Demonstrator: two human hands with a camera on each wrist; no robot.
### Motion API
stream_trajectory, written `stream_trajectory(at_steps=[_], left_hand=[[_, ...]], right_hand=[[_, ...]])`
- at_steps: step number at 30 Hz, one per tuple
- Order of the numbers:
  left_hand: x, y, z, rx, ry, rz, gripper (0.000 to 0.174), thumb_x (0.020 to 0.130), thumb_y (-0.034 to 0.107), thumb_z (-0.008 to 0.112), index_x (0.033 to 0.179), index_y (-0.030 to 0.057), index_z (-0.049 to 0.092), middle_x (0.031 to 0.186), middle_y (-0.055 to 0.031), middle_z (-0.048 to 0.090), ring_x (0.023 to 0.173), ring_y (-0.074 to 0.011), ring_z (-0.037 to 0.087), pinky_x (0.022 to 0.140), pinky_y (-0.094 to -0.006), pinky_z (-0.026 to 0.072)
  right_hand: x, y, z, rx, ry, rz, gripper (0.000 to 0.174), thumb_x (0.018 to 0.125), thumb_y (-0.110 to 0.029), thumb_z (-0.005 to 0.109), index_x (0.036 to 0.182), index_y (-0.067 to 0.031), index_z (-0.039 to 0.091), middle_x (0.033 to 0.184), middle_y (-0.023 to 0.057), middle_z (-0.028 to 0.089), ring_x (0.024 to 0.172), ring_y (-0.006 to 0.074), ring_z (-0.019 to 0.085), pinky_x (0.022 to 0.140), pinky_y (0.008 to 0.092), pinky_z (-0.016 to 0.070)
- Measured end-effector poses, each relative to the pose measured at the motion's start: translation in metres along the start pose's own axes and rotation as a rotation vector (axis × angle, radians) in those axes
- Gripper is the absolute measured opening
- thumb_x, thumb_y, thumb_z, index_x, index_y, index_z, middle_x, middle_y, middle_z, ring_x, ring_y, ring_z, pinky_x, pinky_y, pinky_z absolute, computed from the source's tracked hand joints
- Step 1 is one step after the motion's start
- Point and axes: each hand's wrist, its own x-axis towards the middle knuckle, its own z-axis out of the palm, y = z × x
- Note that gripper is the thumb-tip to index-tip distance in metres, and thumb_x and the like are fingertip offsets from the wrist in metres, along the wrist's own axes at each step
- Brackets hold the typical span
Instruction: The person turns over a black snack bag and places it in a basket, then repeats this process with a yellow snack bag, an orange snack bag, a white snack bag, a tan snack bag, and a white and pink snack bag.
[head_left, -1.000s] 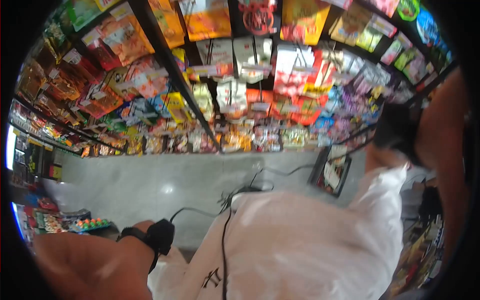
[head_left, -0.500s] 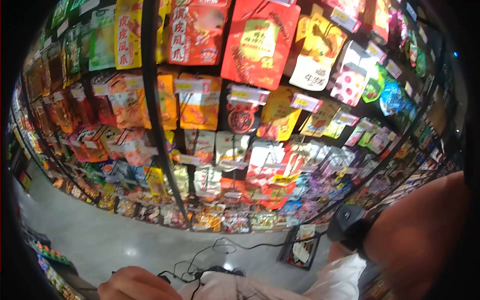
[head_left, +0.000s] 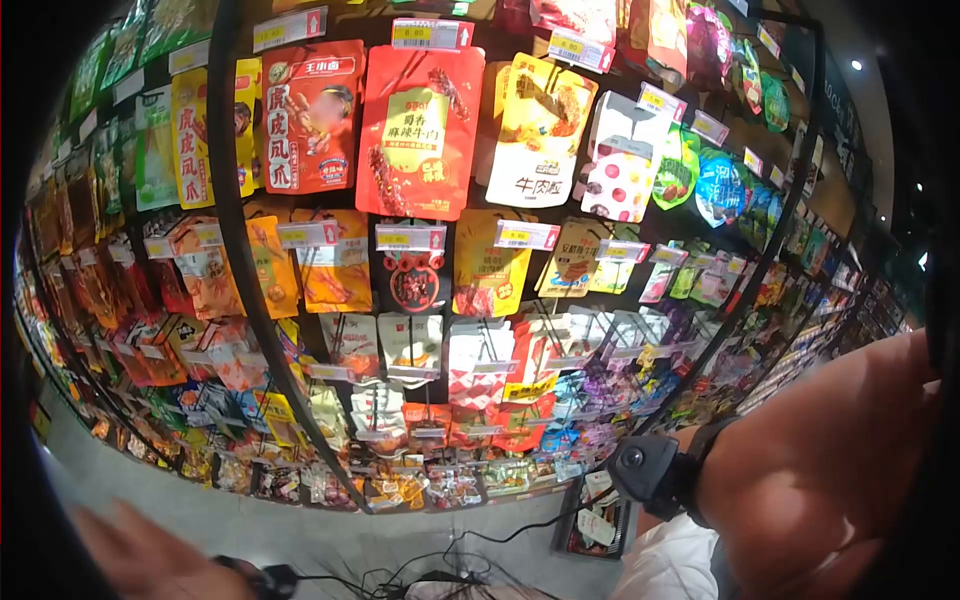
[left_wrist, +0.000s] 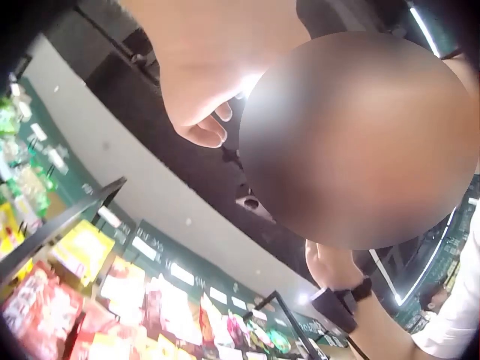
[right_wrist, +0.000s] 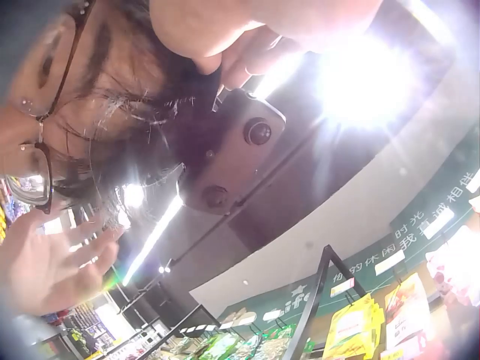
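My left hand (head_left: 160, 555) is low at the left in the head view, blurred, with its fingers extended and nothing visible in them. The left wrist view shows this hand (left_wrist: 217, 67) at the top, fingers loosely bent. My right hand (right_wrist: 262, 37) is raised beside the head in the right wrist view, its bent fingertips at the upper edge of a dark two-lensed head camera (right_wrist: 236, 154); whether they grip it I cannot tell. In the head view the right wrist camera (head_left: 645, 468) shows, but the right fingers are hidden.
Rows of hanging snack packets, including a red pouch (head_left: 420, 135) and a yellow-white pouch (head_left: 540, 130), fill a curved rack with black posts (head_left: 232, 200). A dark tray (head_left: 567, 535) with packets lies on the grey floor (head_left: 350, 530). Black cables run near the body.
The head view has tilted up from the shirt and floor to the rack. My left hand has moved to the left and its fingers have extended. The right arm remains raised.
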Motion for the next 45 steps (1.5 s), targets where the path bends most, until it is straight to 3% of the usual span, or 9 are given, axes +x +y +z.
stream_trajectory(at_steps=[15,34,40,43,45], left_hand=[[-0.024,-0.015,0.001,-0.053,-0.165,-0.125,0.039,0.101,0.025,0.06,0.136,0.0084,0.054,0.125,-0.0113,0.059,0.105,-0.027,0.06,0.085,-0.0425,0.0509],[-0.044,0.004,-0.053,0.014,-0.24,-0.147,0.048,0.102,0.035,0.057,0.142,0.0117,0.045,0.137,-0.0092,0.044,0.117,-0.0266,0.049,0.09,-0.0469,0.0457],[-0.044,-0.006,-0.081,-0.009,-0.293,-0.125,0.05,0.102,0.038,0.057,0.143,0.0127,0.042,0.141,-0.0086,0.039,0.121,-0.0264,0.045,0.092,-0.0484,0.044],[-0.042,-0.01,-0.104,-0.03,-0.34,-0.067,0.052,0.102,0.039,0.056,0.144,0.0133,0.041,0.142,-0.0083,0.037,0.123,-0.0264,0.044,0.093,-0.0491,0.0432],[-0.049,-0.019,-0.123,-0.024,-0.335,0.026,0.053,0.102,0.04,0.056,0.145,0.0136,0.04,0.144,-0.0081,0.035,0.124,-0.0263,0.043,0.093,-0.0495,0.0426]], right_hand=[[-0.019,0.002,0.011,0.048,0.013,-0.039,0.037,0.095,-0.019,0.067,0.128,-0.0063,0.056,0.12,0.0171,0.065,0.099,0.0239,0.061,0.08,0.0332,0.0521],[-0.034,0.013,0.063,0.057,0.068,0.027,0.038,0.094,-0.018,0.07,0.128,-0.0082,0.055,0.122,0.0177,0.065,0.103,0.0253,0.061,0.081,0.0337,0.0523],[-0.07,0.006,0.081,0.004,0.115,0.17,0.039,0.094,-0.018,0.071,0.128,-0.0088,0.054,0.123,0.0179,0.064,0.104,0.0258,0.061,0.082,0.0339,0.0524],[-0.113,0.007,0.079,-0.074,0.109,0.388,0.039,0.094,-0.018,0.071,0.128,-0.0091,0.054,0.123,0.018,0.064,0.104,0.026,0.061,0.082,0.0339,0.0524],[-0.142,0.016,0.072,-0.147,0.064,0.544,0.031,0.092,-0.009,0.067,0.122,-0.0054,0.056,0.115,0.0169,0.067,0.097,0.0235,0.063,0.082,0.0328,0.0508]])
